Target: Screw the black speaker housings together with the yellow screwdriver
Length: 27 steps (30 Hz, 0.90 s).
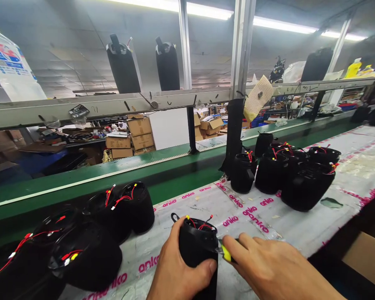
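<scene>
A black fabric-covered cylinder (197,243) with an open top stands at the bottom centre, slightly tilted, red wires with small connectors showing inside its rim. My left hand (183,266) is wrapped round its left side, the thumb across the front. In my right hand (262,262) is a small tool with a yellow part (226,252), held in closed fingers, its grey tip against the cylinder's right side near the rim. The exact shape of the tool is partly hidden by my fingers. A black loop sticks out at the cylinder's upper left.
Similar black cylinders (89,254) with red wires stand at the left, and several more (271,173) at the right. Beneath them is a table covered with printed plastic sheet (187,204). Behind run a green conveyor (175,177) and a metal rail (112,104) on posts.
</scene>
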Tool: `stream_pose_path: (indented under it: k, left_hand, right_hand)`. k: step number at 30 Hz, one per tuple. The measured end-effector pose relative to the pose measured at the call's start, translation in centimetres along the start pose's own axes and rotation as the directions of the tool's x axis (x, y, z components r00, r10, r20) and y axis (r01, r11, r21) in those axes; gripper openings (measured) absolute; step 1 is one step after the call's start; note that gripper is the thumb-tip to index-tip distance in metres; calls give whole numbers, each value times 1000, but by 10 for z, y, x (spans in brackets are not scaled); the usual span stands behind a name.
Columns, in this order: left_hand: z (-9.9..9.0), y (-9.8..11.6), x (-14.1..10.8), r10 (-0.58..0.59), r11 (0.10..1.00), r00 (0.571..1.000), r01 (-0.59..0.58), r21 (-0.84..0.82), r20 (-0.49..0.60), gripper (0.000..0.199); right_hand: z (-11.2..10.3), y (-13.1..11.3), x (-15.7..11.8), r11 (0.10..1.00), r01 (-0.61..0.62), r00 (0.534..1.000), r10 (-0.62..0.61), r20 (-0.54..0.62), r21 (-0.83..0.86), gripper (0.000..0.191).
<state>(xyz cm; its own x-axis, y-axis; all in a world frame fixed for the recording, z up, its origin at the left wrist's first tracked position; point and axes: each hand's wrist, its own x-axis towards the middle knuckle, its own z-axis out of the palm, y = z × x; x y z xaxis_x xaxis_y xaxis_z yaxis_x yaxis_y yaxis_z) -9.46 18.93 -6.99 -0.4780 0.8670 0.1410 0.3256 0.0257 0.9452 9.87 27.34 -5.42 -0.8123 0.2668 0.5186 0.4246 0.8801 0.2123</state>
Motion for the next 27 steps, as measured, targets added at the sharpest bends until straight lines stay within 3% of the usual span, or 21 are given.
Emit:
stream_pose_path:
  k: [5, 12, 17, 22, 27]
  left_hand:
    - [0, -4, 0, 11, 1000, 1000, -11, 21, 28, 80]
    - [-2, -7, 2, 8, 999, 999, -6, 54, -40, 78]
    - [0, -8, -1, 7, 993, 999, -1, 117, -49, 79]
    - [-7, -8, -1, -6, 999, 1000, 4, 50, 30, 80]
    - [-21, -5, 5, -66, 974, 973, 111, -199, 220, 89]
  right_hand:
    - [2, 0, -1, 1000, 16, 999, -16, 37, 0, 47]
    - [11, -1, 10, 998, 57, 982, -51, 180, -26, 51]
    - [11, -1, 9, 997, 43, 988, -34, 153, -61, 48]
    - [18, 0, 0, 999, 33, 994, -29, 105, -39, 39]
    - [32, 0, 2, 1000, 19, 998, -19, 52, 10, 31]
